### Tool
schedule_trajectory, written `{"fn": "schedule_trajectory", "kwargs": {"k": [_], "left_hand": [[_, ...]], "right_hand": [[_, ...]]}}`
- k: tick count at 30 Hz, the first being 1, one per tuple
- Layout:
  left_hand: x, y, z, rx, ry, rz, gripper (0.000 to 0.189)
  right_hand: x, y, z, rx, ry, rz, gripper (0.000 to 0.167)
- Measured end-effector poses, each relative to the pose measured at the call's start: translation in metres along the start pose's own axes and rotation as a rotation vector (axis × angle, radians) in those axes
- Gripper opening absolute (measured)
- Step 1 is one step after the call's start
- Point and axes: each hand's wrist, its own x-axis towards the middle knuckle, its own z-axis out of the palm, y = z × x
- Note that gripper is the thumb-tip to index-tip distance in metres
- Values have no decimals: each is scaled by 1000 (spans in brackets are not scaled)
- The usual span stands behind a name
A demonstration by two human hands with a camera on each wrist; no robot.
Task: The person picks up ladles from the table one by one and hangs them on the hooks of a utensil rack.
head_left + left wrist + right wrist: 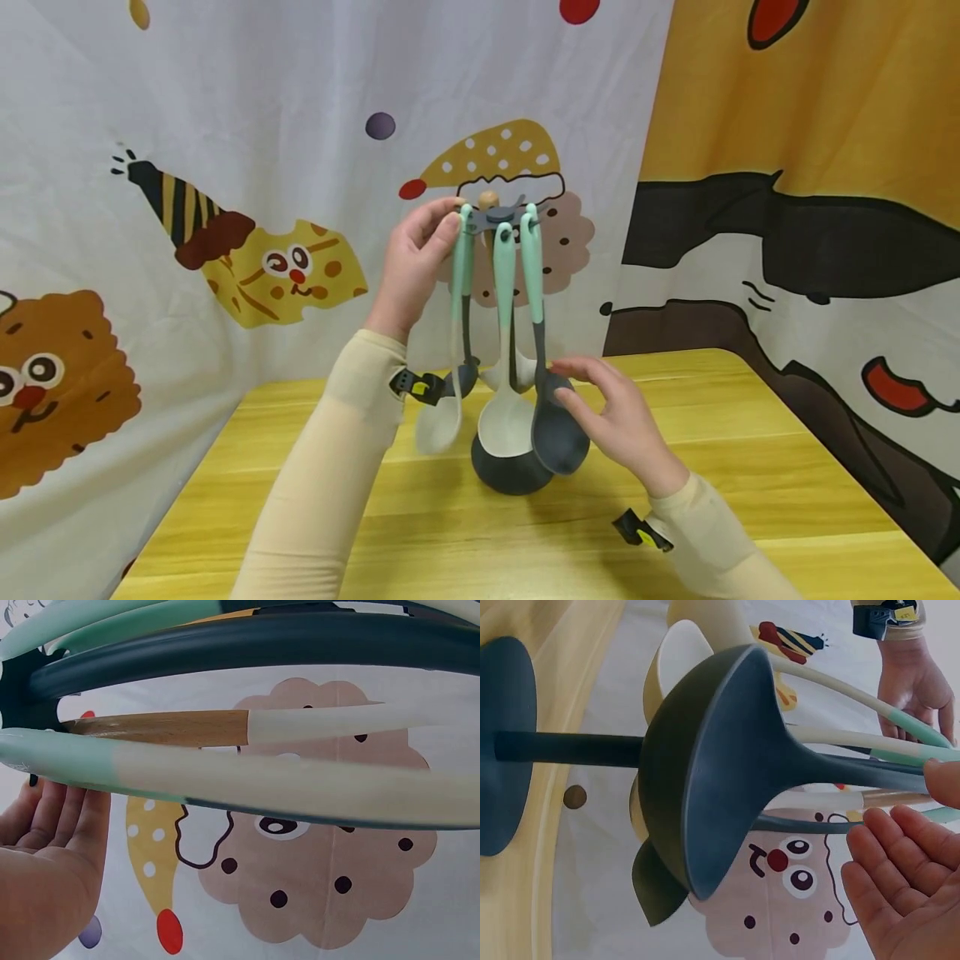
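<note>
A dark grey rotating utensil rack (pixel 512 475) carries several hanging kitchen tools with mint handle ends. My left hand (pixel 420 258) is up at the rack's top, thumb and fingers pinching the mint end of the leftmost cream spoon (pixel 438 427). Beside it hangs another cream utensil (pixel 506 427), facing me. A dark grey ladle (pixel 561 433) hangs at the right, its deep bowl large in the right wrist view. My right hand (pixel 618 417) is beside this ladle with loosely extended fingers; in the right wrist view its thumb overlaps the ladle's handle (pixel 870 772).
The rack's round base (pixel 506 750) stands on a yellow wood-grain table (pixel 300 467). Behind the table hangs a white curtain (pixel 300 100) with cartoon prints. More utensils hang on the rack's far side, including a dark one (pixel 468 379).
</note>
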Motion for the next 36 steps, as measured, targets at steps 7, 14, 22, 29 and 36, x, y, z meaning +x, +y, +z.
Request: {"fn": "schedule_trajectory", "kwargs": {"k": [7,14,22,29,36], "left_hand": [[-1,0,1,-19,7,11,38],[-6,-5,-1,-25,3,17,44],[-14,-13,-6,14,-13,30,48],[-41,-23,-12,205,-26,25,78],[-73,-39,-10,354,-80,56,66]], "right_hand": [[-4,5,-5,-60,24,-36,36],[-7,8,-12,-94,44,-47,37],[-9,14,-19,-111,71,-88,45],[-11,20,-21,-120,59,-94,48],[-17,27,-25,-149,59,-76,51]]}}
